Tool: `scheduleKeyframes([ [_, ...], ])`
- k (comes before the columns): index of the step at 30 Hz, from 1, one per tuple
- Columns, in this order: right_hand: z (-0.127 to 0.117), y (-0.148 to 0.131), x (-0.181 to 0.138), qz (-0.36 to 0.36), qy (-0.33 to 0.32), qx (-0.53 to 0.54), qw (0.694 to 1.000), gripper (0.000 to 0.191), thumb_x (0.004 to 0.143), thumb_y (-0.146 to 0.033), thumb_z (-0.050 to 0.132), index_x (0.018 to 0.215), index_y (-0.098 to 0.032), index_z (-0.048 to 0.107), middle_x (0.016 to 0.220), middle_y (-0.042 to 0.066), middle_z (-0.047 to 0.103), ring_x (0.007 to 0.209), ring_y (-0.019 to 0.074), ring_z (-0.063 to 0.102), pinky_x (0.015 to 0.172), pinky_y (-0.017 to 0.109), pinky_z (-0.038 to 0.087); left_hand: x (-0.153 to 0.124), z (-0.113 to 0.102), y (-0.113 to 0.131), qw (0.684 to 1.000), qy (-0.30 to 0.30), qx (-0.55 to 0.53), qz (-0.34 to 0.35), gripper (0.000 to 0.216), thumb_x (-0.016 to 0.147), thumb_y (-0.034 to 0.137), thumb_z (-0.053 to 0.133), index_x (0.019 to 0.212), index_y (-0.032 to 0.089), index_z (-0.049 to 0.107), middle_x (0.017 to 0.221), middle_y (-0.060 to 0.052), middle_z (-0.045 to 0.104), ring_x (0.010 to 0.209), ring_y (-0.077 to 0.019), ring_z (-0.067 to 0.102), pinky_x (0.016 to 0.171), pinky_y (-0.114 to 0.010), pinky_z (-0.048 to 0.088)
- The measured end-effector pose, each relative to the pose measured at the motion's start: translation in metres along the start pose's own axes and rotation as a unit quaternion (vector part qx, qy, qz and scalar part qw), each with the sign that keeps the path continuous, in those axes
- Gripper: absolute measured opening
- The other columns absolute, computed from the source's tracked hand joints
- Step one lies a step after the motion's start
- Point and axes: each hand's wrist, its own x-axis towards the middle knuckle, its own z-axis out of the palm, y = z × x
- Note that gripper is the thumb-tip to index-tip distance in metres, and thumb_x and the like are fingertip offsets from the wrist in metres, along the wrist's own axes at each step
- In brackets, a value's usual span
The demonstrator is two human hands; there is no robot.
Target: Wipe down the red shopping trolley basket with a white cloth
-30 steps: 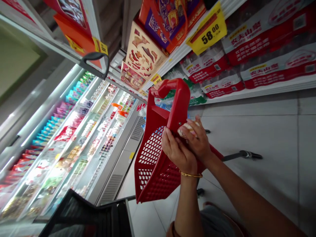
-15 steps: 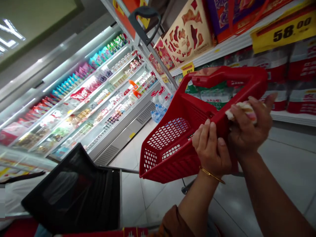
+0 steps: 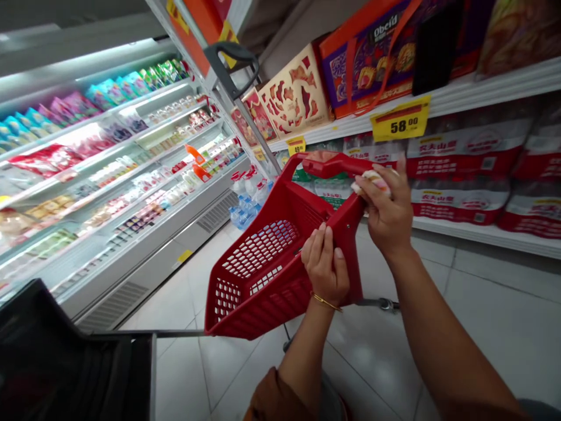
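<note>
A red plastic shopping cart [image 3: 272, 310] with perforated basket walls stands tilted in the middle of the head view. My left hand [image 3: 326, 266], with a thin gold bracelet at its wrist, is closed on the cart's near side rim. Farther right, my right hand [image 3: 392, 210] presses a crumpled white cloth [image 3: 374, 182] with pink and orange patches against the corner of the cart's handle [image 3: 326, 165]. Its thumb and fingers pinch the cloth, one finger sticking up. The cloth and hand hide part of that corner.
Boxed goods [image 3: 298, 93] and packs of bottled water [image 3: 464, 199] fill shelves behind the cart. A lit refrigerated case [image 3: 105, 146] lines the left. Another gray handle [image 3: 232, 64] rises beyond the basket. A black object [image 3: 39, 351] stands at lower left, over a tiled floor [image 3: 245, 368].
My right hand has slid the cloth up the cart's side arm to the handle corner. My left hand keeps its hold on the rim. The view has swung right.
</note>
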Motion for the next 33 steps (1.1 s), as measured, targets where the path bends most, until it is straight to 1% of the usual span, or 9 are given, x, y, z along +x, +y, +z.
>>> scheduleKeyframes([
  [2,-0.005,-0.002,0.007,-0.007,-0.039,-0.006,0.999,0.029,0.097,-0.029,0.05,0.122,-0.031,0.064,0.131,0.005,0.059,0.134,0.0294,0.047,0.114,0.059,0.036,0.0,0.0,-0.001,1.0,0.003,-0.006,0.002,0.046,0.095,0.024,0.042,0.138,0.011,0.052,0.137,-0.016,0.06,0.132,-0.0223,0.051,0.112,-0.041,0.038],
  [5,-0.011,-0.006,0.018,-0.031,-0.099,-0.03,0.994,0.022,0.094,-0.034,0.055,0.107,-0.026,0.071,0.119,0.007,0.065,0.134,0.0323,0.047,0.113,0.06,0.036,0.0,-0.001,-0.003,1.0,-0.001,-0.015,0.002,0.046,0.094,0.025,0.042,0.137,0.01,0.053,0.136,-0.017,0.06,0.131,-0.0223,0.051,0.111,-0.041,0.039],
  [8,-0.012,-0.008,0.027,-0.041,-0.137,-0.053,0.988,0.021,0.094,-0.035,0.055,0.092,-0.024,0.073,0.107,0.007,0.069,0.125,0.03,0.055,0.11,0.056,0.04,0.001,-0.002,-0.005,1.0,-0.006,-0.016,0.006,0.046,0.094,0.025,0.041,0.135,0.011,0.055,0.135,-0.016,0.061,0.131,-0.0218,0.052,0.11,-0.04,0.04],
  [11,-0.012,-0.01,0.032,-0.051,-0.156,-0.079,0.983,0.024,0.094,-0.035,0.054,0.087,-0.022,0.073,0.098,0.008,0.07,0.112,0.0274,0.061,0.106,0.052,0.044,0.002,-0.004,-0.008,0.999,-0.002,-0.028,0.016,0.046,0.093,0.024,0.042,0.135,0.011,0.055,0.134,-0.016,0.062,0.13,-0.0215,0.053,0.11,-0.039,0.041],
  [17,-0.017,-0.021,0.036,-0.075,-0.189,-0.118,0.972,0.025,0.095,-0.034,0.052,0.085,-0.021,0.071,0.093,0.009,0.068,0.101,0.026,0.06,0.101,0.049,0.046,-0.001,-0.013,-0.013,0.998,-0.017,-0.051,0.022,0.047,0.091,0.023,0.043,0.134,0.011,0.056,0.135,-0.016,0.062,0.13,-0.0219,0.053,0.11,-0.04,0.041],
  [22,-0.026,-0.04,0.031,-0.092,-0.185,-0.154,0.966,0.024,0.096,-0.033,0.052,0.087,-0.02,0.07,0.092,0.009,0.067,0.102,0.0256,0.059,0.099,0.046,0.047,-0.006,-0.025,-0.02,0.997,-0.018,-0.073,0.032,0.047,0.09,0.022,0.044,0.134,0.011,0.055,0.133,-0.016,0.063,0.129,-0.0218,0.054,0.109,-0.04,0.042],
  [28,-0.033,-0.064,0.019,-0.087,-0.184,-0.19,0.961,0.025,0.097,-0.035,0.05,0.092,-0.021,0.07,0.096,0.009,0.066,0.105,0.0253,0.058,0.107,0.05,0.04,-0.01,-0.039,-0.029,0.994,-0.022,-0.107,0.03,0.048,0.092,0.022,0.046,0.139,0.014,0.051,0.135,-0.014,0.062,0.13,-0.0221,0.053,0.11,-0.042,0.041],
  [30,-0.034,-0.07,0.017,-0.08,-0.187,-0.192,0.96,0.026,0.097,-0.036,0.049,0.093,-0.021,0.07,0.098,0.009,0.066,0.107,0.0259,0.056,0.109,0.052,0.038,-0.01,-0.043,-0.03,0.993,-0.023,-0.109,0.03,0.048,0.092,0.022,0.046,0.14,0.015,0.049,0.135,-0.014,0.062,0.13,-0.0223,0.053,0.11,-0.042,0.04],
  [33,-0.037,-0.077,0.015,-0.074,-0.192,-0.191,0.96,0.027,0.097,-0.036,0.049,0.092,-0.021,0.071,0.098,0.009,0.066,0.107,0.0258,0.055,0.11,0.052,0.038,-0.008,-0.048,-0.027,0.995,-0.034,-0.094,0.024,0.05,0.093,0.023,0.047,0.142,0.015,0.046,0.135,-0.014,0.061,0.129,-0.023,0.052,0.111,-0.042,0.039],
])
